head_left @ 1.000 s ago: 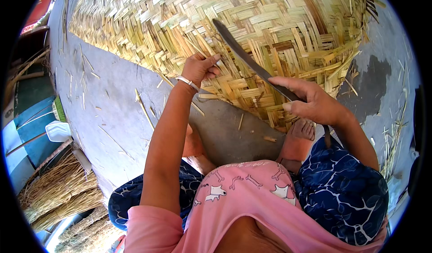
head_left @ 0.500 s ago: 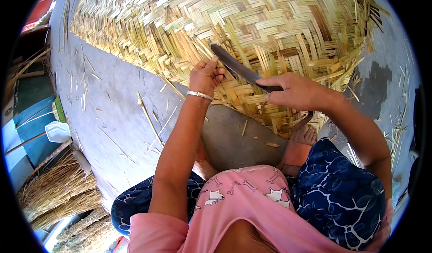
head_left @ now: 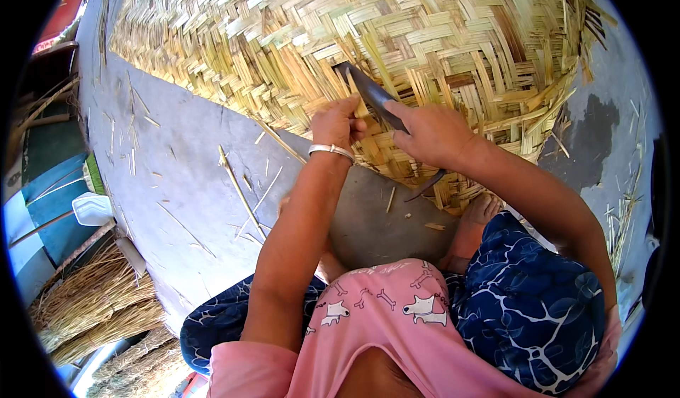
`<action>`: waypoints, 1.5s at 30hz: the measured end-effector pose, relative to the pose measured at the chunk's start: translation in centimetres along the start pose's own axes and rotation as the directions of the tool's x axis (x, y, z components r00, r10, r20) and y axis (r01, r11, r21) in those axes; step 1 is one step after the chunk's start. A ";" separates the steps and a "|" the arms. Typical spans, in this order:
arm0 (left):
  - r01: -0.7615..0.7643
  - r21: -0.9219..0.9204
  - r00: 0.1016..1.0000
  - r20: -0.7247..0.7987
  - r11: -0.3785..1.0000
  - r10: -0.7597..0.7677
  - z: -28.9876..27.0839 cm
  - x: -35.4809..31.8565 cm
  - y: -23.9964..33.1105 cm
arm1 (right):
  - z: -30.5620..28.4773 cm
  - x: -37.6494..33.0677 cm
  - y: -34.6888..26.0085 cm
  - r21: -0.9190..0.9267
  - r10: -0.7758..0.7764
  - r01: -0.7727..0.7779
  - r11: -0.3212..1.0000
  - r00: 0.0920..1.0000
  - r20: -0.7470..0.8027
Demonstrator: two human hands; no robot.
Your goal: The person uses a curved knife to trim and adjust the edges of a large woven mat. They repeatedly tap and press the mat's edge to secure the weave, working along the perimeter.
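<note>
A large woven mat of pale yellow-green split strips [head_left: 425, 23] spreads over the ground before me. My left hand [head_left: 336, 124], a silver bangle on its wrist, is closed in a pinch at the mat's near edge on a thin strip [head_left: 352, 85]. My right hand [head_left: 433, 134] is wrapped round a dark curved knife [head_left: 374, 95]. Its blade points away to the upper left, with its tip by the strip, close to my left fingertips. A thin curved tail of the knife [head_left: 427, 184] shows below my right hand; most of the grip is hidden under the fingers.
Loose strips [head_left: 237, 189] and scraps litter the grey concrete floor [head_left: 191, 157] at the left. A bundle of dry straw [head_left: 99, 295] lies at the lower left, near a white plastic container [head_left: 92, 208]. My bare foot [head_left: 482, 214] is beside the mat's near corner.
My right hand has moved left with the knife, whose blade has turned steeper and come nearer my left hand. My left hand has shifted slightly right and toward me.
</note>
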State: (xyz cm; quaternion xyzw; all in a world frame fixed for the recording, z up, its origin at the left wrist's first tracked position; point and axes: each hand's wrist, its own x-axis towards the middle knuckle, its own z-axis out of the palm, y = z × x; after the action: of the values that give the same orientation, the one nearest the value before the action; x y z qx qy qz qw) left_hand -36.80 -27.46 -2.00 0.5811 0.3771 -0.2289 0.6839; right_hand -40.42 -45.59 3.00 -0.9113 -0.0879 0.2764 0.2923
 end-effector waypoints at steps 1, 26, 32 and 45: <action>0.063 0.015 0.998 -0.017 0.998 -0.063 0.1 0.2 0.2 | 0.1 0.1 0.1 0.006 -0.003 0.003 1.000 1.000 -0.006; -0.370 0.900 0.806 0.187 0.232 0.561 -1.3 2.5 0.1 | -3.1 -6.2 -0.1 -0.257 0.071 -0.018 0.966 0.977 0.199; -0.292 0.870 0.835 0.029 0.398 0.549 -0.5 3.8 0.9 | -6.5 -10.5 0.8 0.116 0.038 -0.061 0.991 0.981 0.192; -0.187 0.341 0.955 0.283 0.921 0.089 1.3 3.2 2.3 | -4.8 -9.3 2.9 0.719 -0.043 -0.278 0.637 0.918 0.394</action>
State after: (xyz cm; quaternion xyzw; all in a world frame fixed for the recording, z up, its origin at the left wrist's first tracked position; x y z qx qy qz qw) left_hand -32.77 -27.80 -3.03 0.6877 0.1923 -0.3203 0.6225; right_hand -45.51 -53.26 8.84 -0.6361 0.0434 0.4749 0.6066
